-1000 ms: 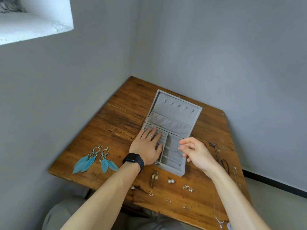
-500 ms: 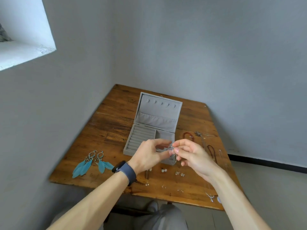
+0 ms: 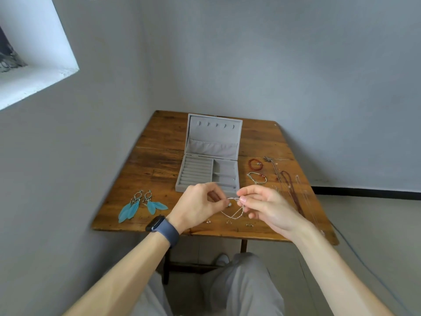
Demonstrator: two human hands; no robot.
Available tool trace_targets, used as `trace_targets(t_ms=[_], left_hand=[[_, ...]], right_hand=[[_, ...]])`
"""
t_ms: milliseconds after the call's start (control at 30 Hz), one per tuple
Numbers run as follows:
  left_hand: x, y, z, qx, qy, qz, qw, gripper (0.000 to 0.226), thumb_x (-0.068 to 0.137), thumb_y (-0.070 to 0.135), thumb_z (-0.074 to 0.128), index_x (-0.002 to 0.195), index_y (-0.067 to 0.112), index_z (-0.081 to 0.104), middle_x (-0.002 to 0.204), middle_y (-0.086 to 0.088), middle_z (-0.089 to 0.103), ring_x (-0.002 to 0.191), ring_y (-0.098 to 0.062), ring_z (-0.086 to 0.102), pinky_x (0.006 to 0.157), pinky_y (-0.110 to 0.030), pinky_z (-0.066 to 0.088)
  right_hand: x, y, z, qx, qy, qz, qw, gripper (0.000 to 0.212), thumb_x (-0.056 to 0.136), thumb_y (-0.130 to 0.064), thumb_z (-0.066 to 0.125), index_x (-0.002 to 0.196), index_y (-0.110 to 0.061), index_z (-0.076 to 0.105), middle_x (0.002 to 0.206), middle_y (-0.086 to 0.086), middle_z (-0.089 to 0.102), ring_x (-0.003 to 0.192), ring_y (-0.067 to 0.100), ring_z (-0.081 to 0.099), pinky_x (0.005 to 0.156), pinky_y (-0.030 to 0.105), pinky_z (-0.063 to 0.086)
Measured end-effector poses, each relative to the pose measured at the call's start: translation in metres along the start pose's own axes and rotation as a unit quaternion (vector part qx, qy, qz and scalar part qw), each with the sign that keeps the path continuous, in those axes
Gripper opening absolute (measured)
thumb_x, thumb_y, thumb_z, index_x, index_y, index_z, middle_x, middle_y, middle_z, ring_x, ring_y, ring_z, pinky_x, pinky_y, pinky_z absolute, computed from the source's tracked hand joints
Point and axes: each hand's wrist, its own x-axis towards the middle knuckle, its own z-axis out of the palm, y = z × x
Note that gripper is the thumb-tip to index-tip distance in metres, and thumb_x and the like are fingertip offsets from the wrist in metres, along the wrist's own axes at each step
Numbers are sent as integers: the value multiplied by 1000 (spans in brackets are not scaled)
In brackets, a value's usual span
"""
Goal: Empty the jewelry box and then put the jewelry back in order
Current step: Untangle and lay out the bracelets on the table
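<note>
Both hands, left (image 3: pixel 200 205) and right (image 3: pixel 262 205), are pinching a thin chain (image 3: pixel 234 213) just above the bench (image 3: pixel 159 142), near the open box (image 3: pixel 208 176). Looks like the emptying step, so next it probably gets laid down without tangling.

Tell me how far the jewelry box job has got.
Emptying looks done: the open grey felt jewelry box shows seemingly bare compartments. In hand: the left hand and right hand pinch a thin silver chain. Left: nothing is back yet; blue feather earrings, red bead bracelet and small stud earrings lie on the wooden table.
</note>
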Motion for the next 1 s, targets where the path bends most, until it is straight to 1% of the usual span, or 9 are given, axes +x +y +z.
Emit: trace_targets(t_ms=[67, 133, 233, 433, 500, 567, 700, 867, 1000], left_hand=[[-1, 3, -2, -92, -27, -48, 994, 13, 87, 34, 75, 88, 21, 71, 79, 6, 73, 71, -7, 69, 73, -27, 59], [-3, 4, 0, -116, -41, -80, 989, 15, 87, 34, 74, 89, 20, 69, 78, 3, 73, 69, -10, 70, 74, -27, 59], [-7, 5, 8, -31, -41, -74, 996, 11, 89, 34, 70, 89, 25, 64, 76, 6, 70, 67, -8, 68, 67, -23, 56], [-10, 8, 17, 134, -8, -67, 989, 15, 93, 37, 56, 106, 30, 59, 89, 10, 69, 77, -10, 64, 67, -30, 57], [-9, 8, 20, 102, -4, -85, 991, 18, 95, 32, 53, 110, 27, 63, 86, 7, 72, 75, -11, 67, 67, -29, 58], [-7, 8, 21, 6, -16, -119, 993, 17, 97, 27, 56, 108, 20, 67, 78, 5, 74, 69, -10, 69, 67, -27, 59], [-8, 7, 10, -225, -92, -170, 955, 24, 92, 39, 70, 100, 17, 76, 87, 0, 78, 72, -10, 69, 70, -22, 57], [-10, 3, -1, -250, -122, -150, 949, 25, 83, 46, 75, 93, 24, 81, 95, -1, 78, 81, -15, 72, 86, -32, 58], [-7, 6, -8, -246, -71, -123, 959, 22, 82, 42, 76, 88, 21, 81, 92, -2, 78, 83, -25, 74, 78, -33, 59]], right_hand=[[-4, 0, 2, 26, 15, -5, 1000, 14, 94, -13, 68, 105, -18, 73, 96, 6, 76, 85, 13, 68, 73, 28, 53], [-7, 1, 3, 36, 31, -12, 999, 15, 94, -11, 68, 108, -15, 71, 97, 8, 76, 90, 17, 71, 76, 29, 53], [-12, 4, 9, 50, 33, -15, 998, 17, 93, -8, 68, 110, -9, 68, 96, 11, 76, 93, 22, 73, 78, 29, 55], [-16, 8, 17, 83, 58, -11, 995, 13, 93, -8, 68, 106, -10, 67, 86, 0, 72, 76, 18, 69, 61, 25, 50], [-16, 9, 19, 67, 62, -20, 996, 12, 93, -8, 68, 105, -10, 67, 85, -1, 72, 76, 16, 68, 60, 24, 49], [-15, 11, 20, 71, 65, -28, 995, 11, 94, -8, 66, 104, -11, 67, 85, -2, 71, 76, 13, 66, 60, 25, 49], [-12, 11, 15, 140, 107, -22, 984, 12, 94, -7, 66, 99, -16, 70, 85, -2, 69, 71, 9, 62, 57, 23, 47], [-8, 15, 13, 112, 144, -22, 983, 11, 96, -5, 63, 103, -13, 67, 90, 1, 70, 75, 12, 69, 63, 25, 51], [-2, 16, 19, 101, 198, -37, 974, 12, 98, -5, 61, 105, -13, 65, 97, 5, 71, 80, 13, 73, 69, 23, 55]])
